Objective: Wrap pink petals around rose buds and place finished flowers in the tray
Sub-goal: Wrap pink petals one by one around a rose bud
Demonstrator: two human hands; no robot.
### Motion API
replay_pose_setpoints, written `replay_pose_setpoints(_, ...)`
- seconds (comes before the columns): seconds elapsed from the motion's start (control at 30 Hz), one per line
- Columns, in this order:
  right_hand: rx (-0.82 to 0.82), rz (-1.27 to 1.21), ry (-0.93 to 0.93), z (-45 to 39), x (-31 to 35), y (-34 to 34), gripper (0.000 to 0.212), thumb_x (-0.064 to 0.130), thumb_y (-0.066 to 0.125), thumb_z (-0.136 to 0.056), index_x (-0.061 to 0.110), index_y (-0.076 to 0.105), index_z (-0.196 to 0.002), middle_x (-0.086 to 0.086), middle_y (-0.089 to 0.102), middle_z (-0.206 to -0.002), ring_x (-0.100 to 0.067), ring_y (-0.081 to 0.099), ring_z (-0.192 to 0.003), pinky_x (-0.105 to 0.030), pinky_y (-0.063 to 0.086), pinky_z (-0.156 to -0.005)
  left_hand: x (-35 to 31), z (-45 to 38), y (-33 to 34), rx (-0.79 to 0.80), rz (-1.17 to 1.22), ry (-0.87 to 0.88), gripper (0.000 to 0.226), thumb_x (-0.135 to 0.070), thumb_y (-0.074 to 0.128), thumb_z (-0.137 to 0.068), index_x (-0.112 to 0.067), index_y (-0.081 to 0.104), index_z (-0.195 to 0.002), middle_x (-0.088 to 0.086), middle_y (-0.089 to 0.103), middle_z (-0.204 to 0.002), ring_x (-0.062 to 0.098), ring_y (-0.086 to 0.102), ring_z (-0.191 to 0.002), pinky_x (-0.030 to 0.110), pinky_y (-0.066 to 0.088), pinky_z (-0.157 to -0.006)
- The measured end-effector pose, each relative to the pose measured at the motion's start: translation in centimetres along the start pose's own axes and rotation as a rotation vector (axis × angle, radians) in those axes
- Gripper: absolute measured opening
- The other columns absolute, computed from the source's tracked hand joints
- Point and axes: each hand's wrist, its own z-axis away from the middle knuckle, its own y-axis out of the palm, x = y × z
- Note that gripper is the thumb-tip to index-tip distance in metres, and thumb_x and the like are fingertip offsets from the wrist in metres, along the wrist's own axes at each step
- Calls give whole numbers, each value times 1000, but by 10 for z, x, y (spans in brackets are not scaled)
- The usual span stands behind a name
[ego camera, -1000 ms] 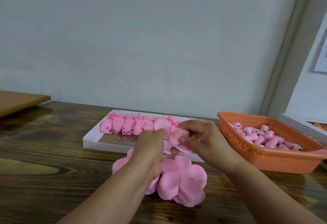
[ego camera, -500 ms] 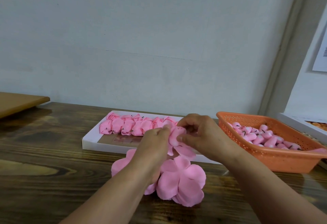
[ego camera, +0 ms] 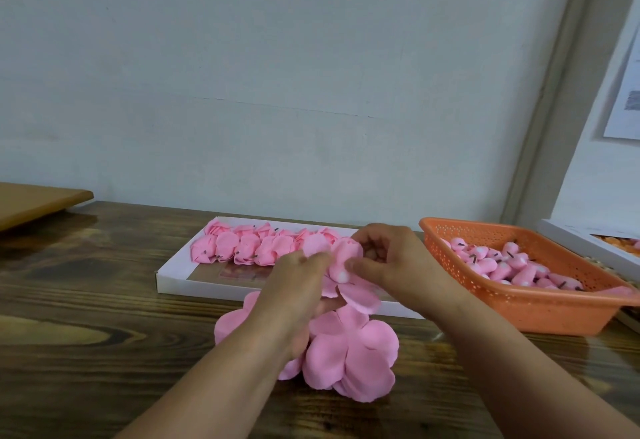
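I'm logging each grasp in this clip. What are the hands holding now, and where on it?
Both hold one half-wrapped rose: the left hand pinches its left-side petals, the right hand pinches the bud near its white base.

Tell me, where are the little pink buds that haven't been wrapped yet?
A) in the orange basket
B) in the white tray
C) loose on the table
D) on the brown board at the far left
A: the small pink buds lie heaped in the orange basket on the right, while the white tray holds a row of wrapped flowers.

Glossy wooden table, perforated plastic basket
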Motion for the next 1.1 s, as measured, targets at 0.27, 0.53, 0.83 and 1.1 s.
replay_pose_setpoints(0.27, -88, -70, -63, 11, 0, 11, 6, 7, 68, -80, 8, 63, -83, -11, 64, -76, -6, 49, -61, -17, 42, -56, 2, -2, -1, -97, -27, 6, 21, -24, 57, -94, -18, 69, -78, 7, 72, -76, 25, 69, -75, 42, 59, -72)
replay_pose_setpoints(0.53, -59, -178, -112, 14, 5, 12, 9, -1, 68, -81, 0, 71, -90, -19, 66, -85, -11, 54, -70, -18, 44, -61, 5, -1, 0, -78, 49, 5, 24, -19, 60, -94, -19, 72, -74, 8, 75, -77, 25, 71, -77, 38, 59, -70)
replay_pose_setpoints(0.83, -83, -392, 20, 10, -3, 13, 25, -7, 64, -81, 16, 70, -81, -1, 68, -74, -8, 57, -61, -23, 48, -55, 3, 0, 1, -130, 114, -4, 22, -9, 61, -91, -14, 69, -71, -1, 70, -57, 17, 66, -61, 29, 57, -57)
replay_pose_setpoints(1.1, -105, -262, 12, 12, 4, 14, 16, -11, 60, -81, 3, 68, -81, 5, 62, -68, 3, 52, -51, -11, 41, -53, 0, 4, 4, -202, 61, 24, 29, -11, 63, -90, -21, 63, -62, -11, 61, -44, 13, 56, -58, 21, 46, -46)
